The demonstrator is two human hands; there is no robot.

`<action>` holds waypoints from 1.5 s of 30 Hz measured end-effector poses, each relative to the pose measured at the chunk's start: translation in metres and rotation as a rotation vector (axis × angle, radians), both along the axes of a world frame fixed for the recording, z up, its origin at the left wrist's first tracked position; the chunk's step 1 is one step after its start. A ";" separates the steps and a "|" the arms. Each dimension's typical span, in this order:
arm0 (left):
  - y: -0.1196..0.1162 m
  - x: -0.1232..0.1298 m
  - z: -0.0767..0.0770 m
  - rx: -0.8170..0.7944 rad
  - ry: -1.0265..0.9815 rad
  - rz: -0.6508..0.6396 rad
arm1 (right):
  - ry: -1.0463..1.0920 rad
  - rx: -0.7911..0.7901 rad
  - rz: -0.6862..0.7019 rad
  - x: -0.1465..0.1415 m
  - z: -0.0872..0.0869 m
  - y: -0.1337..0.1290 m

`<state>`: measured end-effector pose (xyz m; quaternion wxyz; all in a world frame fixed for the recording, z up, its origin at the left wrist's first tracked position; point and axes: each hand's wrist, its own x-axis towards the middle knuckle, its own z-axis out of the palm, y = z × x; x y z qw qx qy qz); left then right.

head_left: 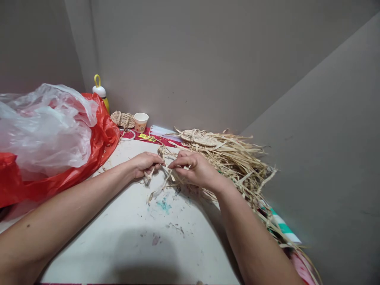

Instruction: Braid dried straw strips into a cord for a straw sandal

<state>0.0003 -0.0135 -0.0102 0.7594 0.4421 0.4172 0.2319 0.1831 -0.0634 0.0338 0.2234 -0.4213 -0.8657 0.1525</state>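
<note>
Two bare hands work pale plant strands [165, 170] above a paint-marked white board [124, 241]. The left hand [145, 164] has its thumb and fingers pinched together on the strands; the right hand [194, 168], just beside it, also holds thumb and forefinger close to them, though whether those fingertips fully close cannot be told. The strands lie between the two sets of fingers, loose ends trailing below. To the right of the fingers spreads a heap of dry straw [246, 166], a woven sole-shaped piece [198, 137] resting on it. Beyond the left fingers stand a paper cup [141, 123] and, just beside it, a second woven piece [122, 119]. Well to their left, red and clear plastic bags [53, 130] bulge before a yellow-and-white bottle [100, 92].
</note>
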 end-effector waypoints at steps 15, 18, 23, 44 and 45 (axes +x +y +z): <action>0.003 0.001 -0.004 -0.040 -0.019 0.012 | 0.658 -0.472 -0.299 -0.011 -0.017 0.008; 0.004 0.001 -0.004 -0.061 -0.026 -0.003 | 0.845 -0.415 -0.425 -0.009 -0.014 0.009; 0.005 0.001 -0.006 -0.046 -0.040 -0.006 | 0.856 -0.490 -0.408 -0.015 -0.013 0.007; -0.002 0.005 -0.003 0.015 -0.057 0.048 | 0.685 -0.060 -0.571 -0.042 -0.051 0.010; -0.003 0.005 -0.002 0.025 -0.052 0.055 | 0.680 -0.079 -0.563 -0.043 -0.053 0.010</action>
